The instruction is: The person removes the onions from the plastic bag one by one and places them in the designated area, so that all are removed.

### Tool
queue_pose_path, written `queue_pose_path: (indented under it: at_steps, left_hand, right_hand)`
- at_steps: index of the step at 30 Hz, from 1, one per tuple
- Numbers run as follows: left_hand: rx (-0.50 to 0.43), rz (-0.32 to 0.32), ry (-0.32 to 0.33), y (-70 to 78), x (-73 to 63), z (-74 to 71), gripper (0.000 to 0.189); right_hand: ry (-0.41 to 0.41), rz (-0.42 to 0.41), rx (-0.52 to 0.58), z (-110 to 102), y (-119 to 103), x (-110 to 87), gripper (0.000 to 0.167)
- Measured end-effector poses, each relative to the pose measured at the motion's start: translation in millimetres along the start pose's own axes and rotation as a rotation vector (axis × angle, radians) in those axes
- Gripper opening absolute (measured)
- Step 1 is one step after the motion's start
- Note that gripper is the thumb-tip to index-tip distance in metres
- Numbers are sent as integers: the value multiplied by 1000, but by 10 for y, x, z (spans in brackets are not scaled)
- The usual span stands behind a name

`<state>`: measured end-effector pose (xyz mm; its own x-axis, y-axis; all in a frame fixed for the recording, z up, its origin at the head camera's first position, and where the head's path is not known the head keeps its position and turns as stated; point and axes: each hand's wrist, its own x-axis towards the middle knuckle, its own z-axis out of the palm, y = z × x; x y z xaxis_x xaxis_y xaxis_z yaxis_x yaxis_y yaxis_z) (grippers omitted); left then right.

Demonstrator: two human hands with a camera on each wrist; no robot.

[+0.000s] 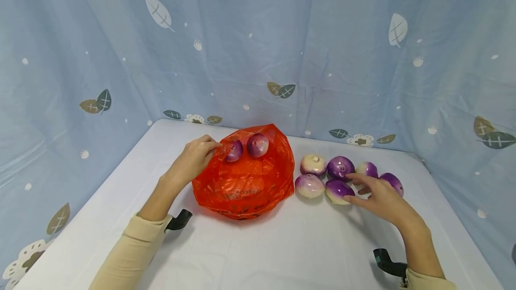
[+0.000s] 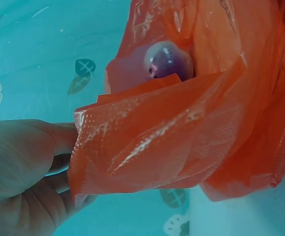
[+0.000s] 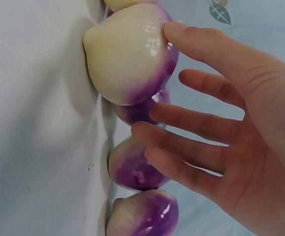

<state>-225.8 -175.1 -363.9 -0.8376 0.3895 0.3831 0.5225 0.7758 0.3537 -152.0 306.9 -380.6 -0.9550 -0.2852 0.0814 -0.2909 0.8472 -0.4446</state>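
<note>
The red plastic bag (image 1: pixel 246 178) lies with its mouth wide, and two shiny purple turnips (image 1: pixel 258 145) show inside near its far side. My left hand (image 1: pixel 195 155) pinches the bag's left rim between thumb and fingers. In the left wrist view the pinched plastic (image 2: pixel 147 142) stretches out from the fingers, with one turnip (image 2: pixel 167 61) behind it. To the right, my right hand (image 1: pixel 380 198) hovers over a cluster of turnips, fingers spread and apart. Its thumb tip (image 3: pixel 174 32) is right at the purple-and-cream turnip (image 3: pixel 125 54) in the front row.
Several other turnips stand close together right of the bag, among them a cream-topped one (image 1: pixel 313 164) and a purple one (image 1: pixel 392 184) at the far right. A white cloth covers the table (image 1: pixel 282 254). Blue patterned curtain (image 1: pixel 242 48) encloses its back and sides.
</note>
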Motion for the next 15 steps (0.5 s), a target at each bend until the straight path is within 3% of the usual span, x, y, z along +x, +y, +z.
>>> queue_pose_path:
  at_steps: [15]
  left_hand:
    - [-11,-9,-4,14,4,-29,22]
  right_hand:
    - [27,5,-7,58,44,31,57]
